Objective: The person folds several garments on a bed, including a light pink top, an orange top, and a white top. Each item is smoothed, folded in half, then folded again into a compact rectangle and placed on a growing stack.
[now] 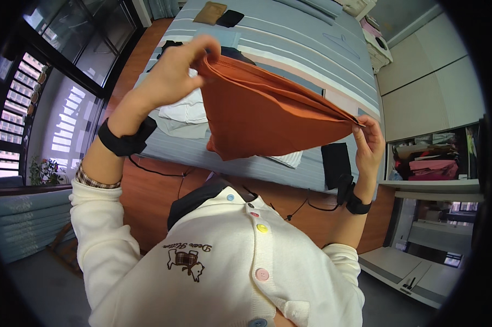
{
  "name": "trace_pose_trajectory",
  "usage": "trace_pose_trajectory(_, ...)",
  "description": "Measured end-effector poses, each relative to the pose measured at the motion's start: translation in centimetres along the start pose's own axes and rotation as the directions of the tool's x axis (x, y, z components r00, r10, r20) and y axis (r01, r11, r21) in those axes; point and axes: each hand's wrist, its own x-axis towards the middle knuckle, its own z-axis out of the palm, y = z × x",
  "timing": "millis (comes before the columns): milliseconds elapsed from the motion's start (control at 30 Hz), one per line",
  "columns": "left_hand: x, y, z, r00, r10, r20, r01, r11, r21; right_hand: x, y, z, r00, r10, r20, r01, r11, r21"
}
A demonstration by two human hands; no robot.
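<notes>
An orange garment [270, 118] is stretched between my two hands above the bed [295, 45]. My left hand [174, 69] grips its upper left corner, with the fingertips partly hidden behind the cloth. At the opposite corner, the thumb and fingers of my right hand [368, 137] pinch the gathered edge. The fabric sags in loose layers along its top and hangs lower on the left. Partly behind it lie white folded clothes [182, 108] and a striped white cloth [291, 159]. A black folded garment [336, 165] rests on the bed below my right hand.
Farther back on the bed are a brown folded cloth [210, 13], a small black one [231, 18] and a clothes hanger [342, 44]. Shelved clothes [434, 165] fill an open wardrobe section at right. Cables [160, 172] run from black wrist straps. Glass doors [86, 49] stand left.
</notes>
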Motion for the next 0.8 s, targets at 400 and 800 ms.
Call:
trace_pose_trajectory(400, 5.3, -4.3, -4.0, 0.985, 0.129, -0.116, -0.086, 0.944, 0.318, 2.6, -7.0, 7.0, 0.752, -0.110, 0.650, 0.235, 0.966, -0.109)
trace_pose_trajectory(800, 13.0, -9.7, -3.3, 0.916, -0.034, -0.400, 0.042, 0.999, 0.012, 8.2, -11.2, 12.5, 0.695, -0.224, 0.683, 0.255, 0.965, 0.058)
